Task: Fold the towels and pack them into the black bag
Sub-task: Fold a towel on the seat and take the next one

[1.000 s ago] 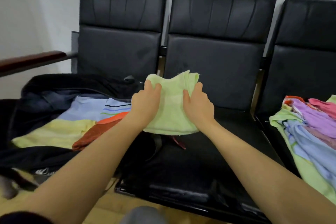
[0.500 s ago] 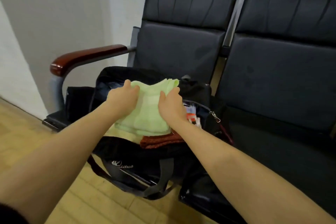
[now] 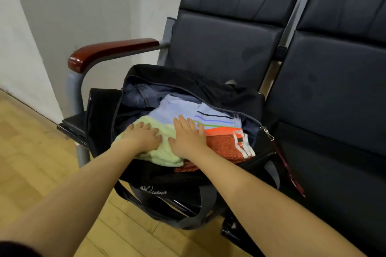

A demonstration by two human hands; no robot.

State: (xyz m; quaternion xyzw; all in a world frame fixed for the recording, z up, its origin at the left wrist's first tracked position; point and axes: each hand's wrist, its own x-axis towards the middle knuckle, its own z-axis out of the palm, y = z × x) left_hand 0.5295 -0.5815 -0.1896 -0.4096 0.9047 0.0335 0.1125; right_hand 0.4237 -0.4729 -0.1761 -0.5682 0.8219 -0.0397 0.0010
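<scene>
Item: black bag (image 3: 158, 181), unzipped, standing on the end seat of a black bench (image 3: 334, 123), under the wooden armrest (image 3: 112, 51).

Contents, placed from the bag's near rim: pale green towel (image 3: 165, 150) at the near left, just inside the rim; orange-red towel (image 3: 225, 146) touching it on the right; a white striped towel (image 3: 215, 119) behind that; a pale blue towel (image 3: 173, 108) toward the far wall.

Hands: left hand (image 3: 142, 137) and right hand (image 3: 188, 137) both lie flat on the green towel, fingers spread and extended, gripping nothing.

Step in hand, as judged: pressing the folded green towel down into place. Best done with even, flat pressure from both palms, working toward the edges so the fold stays square, and with the near edge tucked below the rim.

Not determinable: the depth of the stack beneath; whether the green towel's fold is intact under the palms; possibly a further towel under the orange-red one, though that is unclear. The bench's right portion is cut off.
</scene>
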